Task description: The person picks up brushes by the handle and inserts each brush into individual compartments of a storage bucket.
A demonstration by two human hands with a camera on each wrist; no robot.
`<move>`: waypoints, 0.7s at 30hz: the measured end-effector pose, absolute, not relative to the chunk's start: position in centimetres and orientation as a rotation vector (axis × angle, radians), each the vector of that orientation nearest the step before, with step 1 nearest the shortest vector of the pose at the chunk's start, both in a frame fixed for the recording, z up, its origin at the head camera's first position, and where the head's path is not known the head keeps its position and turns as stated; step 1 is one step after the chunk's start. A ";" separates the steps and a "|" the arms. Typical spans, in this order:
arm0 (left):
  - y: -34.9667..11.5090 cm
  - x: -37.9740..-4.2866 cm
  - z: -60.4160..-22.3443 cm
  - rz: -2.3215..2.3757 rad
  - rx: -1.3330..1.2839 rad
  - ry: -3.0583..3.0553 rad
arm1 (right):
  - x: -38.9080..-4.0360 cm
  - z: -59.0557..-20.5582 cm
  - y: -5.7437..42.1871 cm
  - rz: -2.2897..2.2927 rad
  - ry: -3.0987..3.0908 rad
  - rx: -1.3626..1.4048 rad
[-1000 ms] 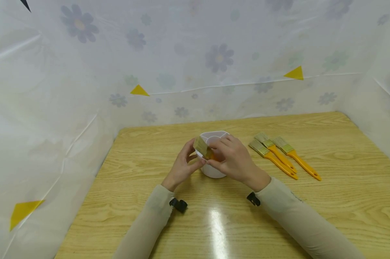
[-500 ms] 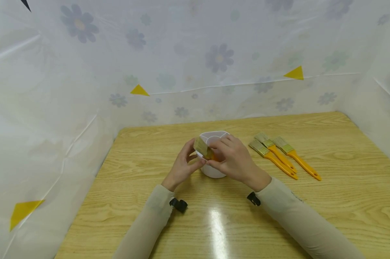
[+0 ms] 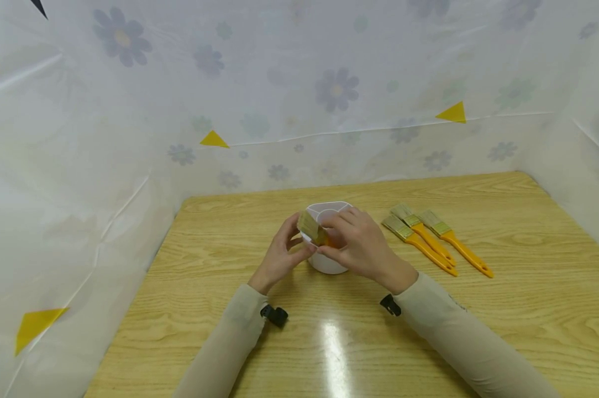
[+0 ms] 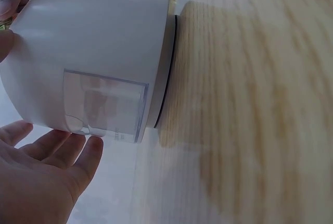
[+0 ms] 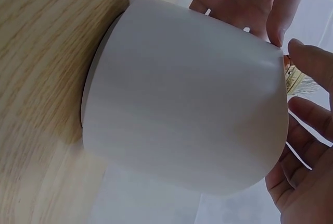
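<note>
A white round holder [image 3: 327,264] with inner dividers stands upright on the table. My left hand [image 3: 281,251] grips it at its left side, thumb at the front rim and fingers along the wall. In the left wrist view those fingers touch the wall beside a clear window [image 4: 104,107]. My right hand [image 3: 363,246] pinches a paintbrush [image 3: 309,225] at the rim. The bristles tilt up to the left above the edge, and the orange handle points down into the holder, mostly hidden. In the right wrist view, the bristles [image 5: 297,82] show behind the rim.
Right of the holder lie several paintbrushes [image 3: 429,243] with orange handles, two of them overlapping. They rest on a wood-grain table [image 3: 220,265]. A pale flowered sheet [image 3: 336,88] hangs behind, with plain sheeting at both sides.
</note>
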State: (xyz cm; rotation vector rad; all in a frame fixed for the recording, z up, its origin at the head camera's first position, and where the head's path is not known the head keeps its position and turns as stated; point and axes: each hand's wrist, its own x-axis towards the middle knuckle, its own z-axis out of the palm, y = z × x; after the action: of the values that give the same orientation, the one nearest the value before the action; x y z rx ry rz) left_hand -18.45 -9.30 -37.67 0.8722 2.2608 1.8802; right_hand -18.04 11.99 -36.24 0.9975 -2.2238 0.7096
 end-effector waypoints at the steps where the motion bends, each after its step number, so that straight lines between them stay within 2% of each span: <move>1: -9.3 -18.4 -37.7 1.878 0.873 2.261 | -18.0 -36.2 12.0 0.713 -2.223 0.999; 21: -9.3 -18.5 -38.0 1.918 0.873 2.253 | -18.3 -35.2 13.6 0.799 -2.167 0.961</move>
State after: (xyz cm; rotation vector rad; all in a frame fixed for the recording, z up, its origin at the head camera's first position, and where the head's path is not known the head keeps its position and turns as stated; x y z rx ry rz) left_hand -18.53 -9.25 -37.98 0.8727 2.2532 1.9175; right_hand -18.32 13.57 -35.19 0.9606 -2.1667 0.7991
